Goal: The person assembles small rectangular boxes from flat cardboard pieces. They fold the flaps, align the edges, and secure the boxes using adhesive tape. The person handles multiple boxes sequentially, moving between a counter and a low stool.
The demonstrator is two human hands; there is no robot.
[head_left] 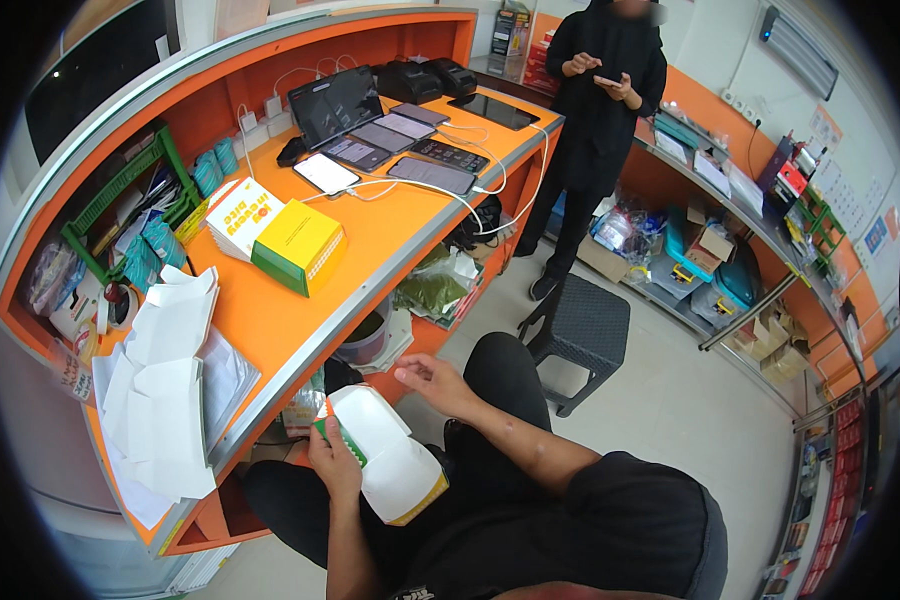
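Observation:
Over my lap, my left hand [337, 462] grips a cardboard food box [400, 475] by its left side. The box is spread with its white inside facing up; green and yellow print shows along its outer edges. Just beyond its far edge, my right hand [432, 384] hovers with fingers apart and slightly curled, holding nothing. On the orange counter [270, 345] at the left lie several flat white box blanks [175, 395], piled loosely. Farther along stand folded boxes: a yellow and green one [300, 248] and a white and yellow one [238, 218].
Phones [433, 175] and a tablet [495, 111] lie on the counter with white charging cables and a dark laptop [335, 107]. A green crate [140, 190] sits at the counter's back. A black stool [580, 325] stands ahead; beyond it, a person in black [605, 110] holds a phone.

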